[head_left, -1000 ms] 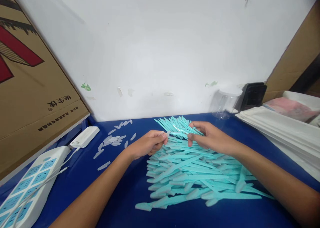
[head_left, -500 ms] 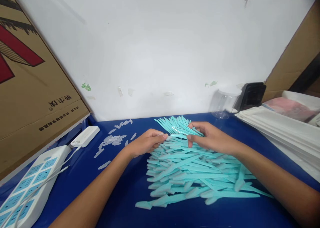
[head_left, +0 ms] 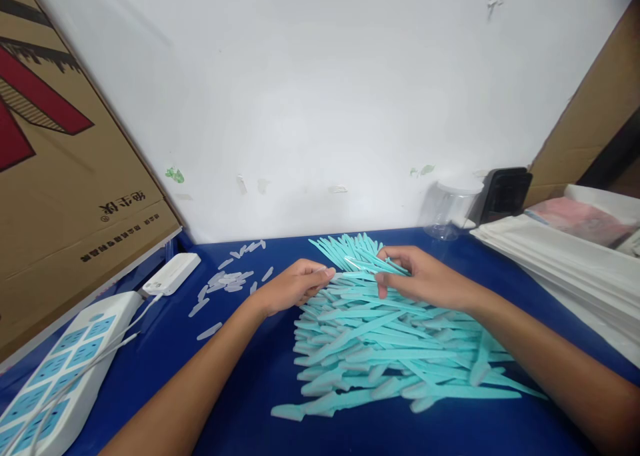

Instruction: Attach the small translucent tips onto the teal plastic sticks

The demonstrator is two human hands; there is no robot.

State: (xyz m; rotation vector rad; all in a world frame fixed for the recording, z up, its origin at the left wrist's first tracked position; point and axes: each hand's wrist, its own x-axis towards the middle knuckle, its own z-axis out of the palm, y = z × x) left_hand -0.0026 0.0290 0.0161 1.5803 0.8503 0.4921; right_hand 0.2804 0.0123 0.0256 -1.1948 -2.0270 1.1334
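My left hand point(head_left: 299, 284) is closed in a pinch at the blade end of a turquoise eyebrow razor point(head_left: 356, 275), on what looks like its small clear blade cover. Thumb and fingers of my right hand point(head_left: 420, 276) grip that razor by its handle, and a few more razors stick out between the fingers. Beneath both hands lies a large pile of capped eyebrow razors point(head_left: 370, 356), mostly pointing left. Behind it a second bunch of razors point(head_left: 345, 246) is fanned out. Loose clear blade covers point(head_left: 227, 281) are scattered left of my left hand.
A white power strip point(head_left: 75, 369) with cables and a white charger point(head_left: 171, 273) lie at the left, beside a cardboard box point(head_left: 75, 176). Far right are a clear jar point(head_left: 447, 209), a black phone-like object point(head_left: 505, 193) and stacked white bags point(head_left: 545, 269). A white wall point(head_left: 310, 96) stands behind.
The razor between my hands has turned slightly, its blade end now looking thinner. Both hands stay almost where they were; the view shifts a little.
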